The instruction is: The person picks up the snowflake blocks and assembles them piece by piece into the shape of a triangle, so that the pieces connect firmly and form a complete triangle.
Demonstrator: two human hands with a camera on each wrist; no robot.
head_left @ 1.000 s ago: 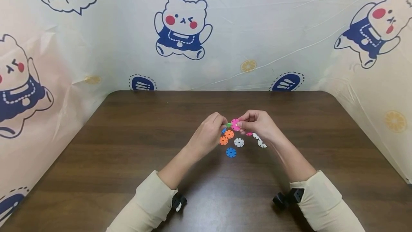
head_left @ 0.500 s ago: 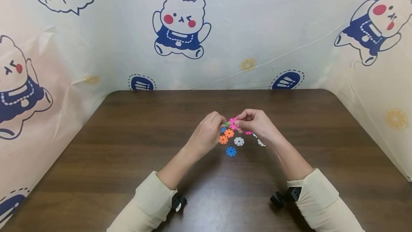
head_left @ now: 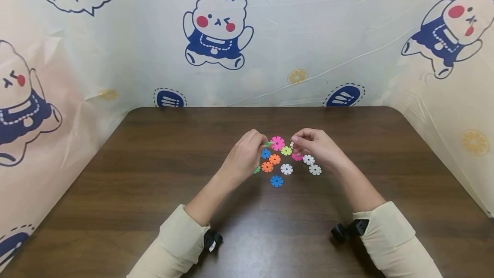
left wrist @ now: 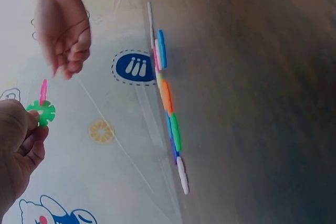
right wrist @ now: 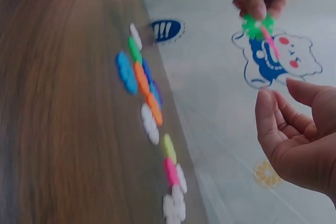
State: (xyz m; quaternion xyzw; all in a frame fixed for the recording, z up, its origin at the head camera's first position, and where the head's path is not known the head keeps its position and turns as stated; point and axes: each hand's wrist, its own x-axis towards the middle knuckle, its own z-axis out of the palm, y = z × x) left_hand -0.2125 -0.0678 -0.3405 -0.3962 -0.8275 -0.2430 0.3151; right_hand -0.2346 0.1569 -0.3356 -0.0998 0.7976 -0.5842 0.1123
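My left hand pinches a green notched plastic disc between thumb and fingers, raised over the table. A pink notched disc is slotted into the green one, edge to edge and crosswise, and sticks out toward the right. To the right of this pair is my right hand, apart from it, fingers loosely bent with nothing between them in the right wrist view. Below the hands, loose discs lie flat: a blue one, an orange one, a yellow-green one and a white one.
More white discs lie near the right wrist, and another pink disc lies partly under the right hand. The brown wooden table ends at a patterned cloth backdrop. Each sleeve cuff carries a small black camera.
My right hand has let go of the pink disc and drawn back to the right. The pink disc now stays joined to the green one in my left hand, which has risen slightly.
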